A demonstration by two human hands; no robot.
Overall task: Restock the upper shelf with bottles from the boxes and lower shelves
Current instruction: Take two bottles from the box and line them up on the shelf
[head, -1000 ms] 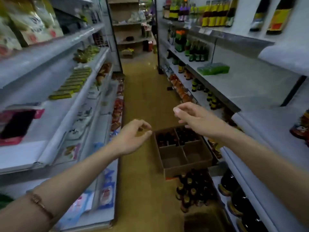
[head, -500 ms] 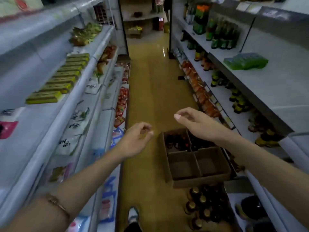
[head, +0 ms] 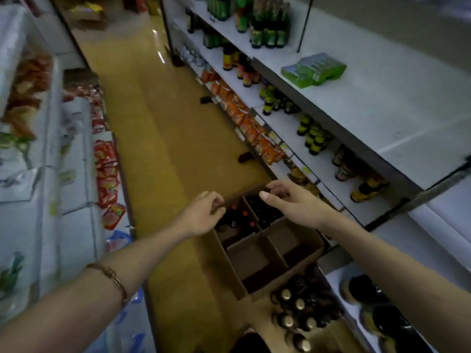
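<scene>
Both hands, left (head: pixel 204 212) and right (head: pixel 288 200), hover empty over a divided box (head: pixel 303 253) holding dark bottles (head: pixel 242 217).

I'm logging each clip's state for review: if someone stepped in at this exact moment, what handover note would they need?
Left hand: empty, fingers loosely curled, over the divided cardboard box on the floor.
Right hand: empty, fingers relaxed, over the box's far side.
Box: far compartments hold dark red-capped bottles; near compartments show no bottles.
More gold-capped bottles stand in a second box nearer the person.
The shelf on the right is mostly bare, only a green pack on it.
Done: nothing in hand yet.
Left: grip bottles from the box, lift them to the upper shelf, repeat.
</scene>
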